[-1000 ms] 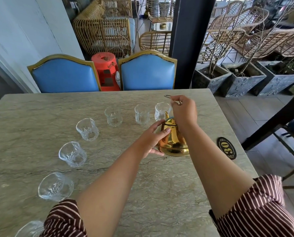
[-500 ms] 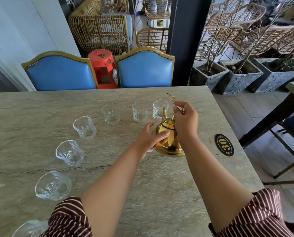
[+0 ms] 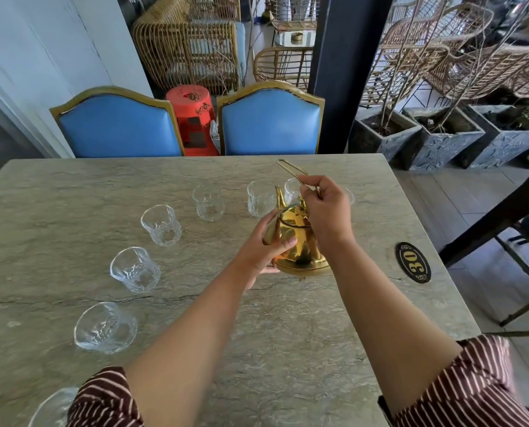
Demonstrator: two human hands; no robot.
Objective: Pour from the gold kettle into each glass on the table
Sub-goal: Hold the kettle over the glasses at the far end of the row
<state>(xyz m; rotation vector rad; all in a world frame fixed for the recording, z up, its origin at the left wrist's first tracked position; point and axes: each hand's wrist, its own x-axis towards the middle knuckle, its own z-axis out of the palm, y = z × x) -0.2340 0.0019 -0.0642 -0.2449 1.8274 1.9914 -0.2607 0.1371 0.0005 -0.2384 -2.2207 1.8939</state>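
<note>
The gold kettle (image 3: 300, 248) is at the table's right middle, spout pointing away from me toward the far glasses. My left hand (image 3: 264, 248) cups its left side. My right hand (image 3: 326, 211) pinches the thin wire handle (image 3: 289, 167) above the lid. I cannot tell whether the base touches the table. Several clear glasses curve in an arc from the near left (image 3: 104, 326) through the middle (image 3: 161, 224) to the far side (image 3: 260, 198). One glass (image 3: 291, 188) is partly hidden behind the spout and another behind my right hand.
The stone table (image 3: 287, 349) bears a black oval number plaque (image 3: 413, 262) near its right edge. Two blue chairs (image 3: 270, 121) stand at the far side. A dark table leg (image 3: 497, 223) and grey planters (image 3: 441, 140) are to the right.
The wire handle has swung up and now sticks out farther above my right hand. Both hands stay on the kettle, which has hardly moved.
</note>
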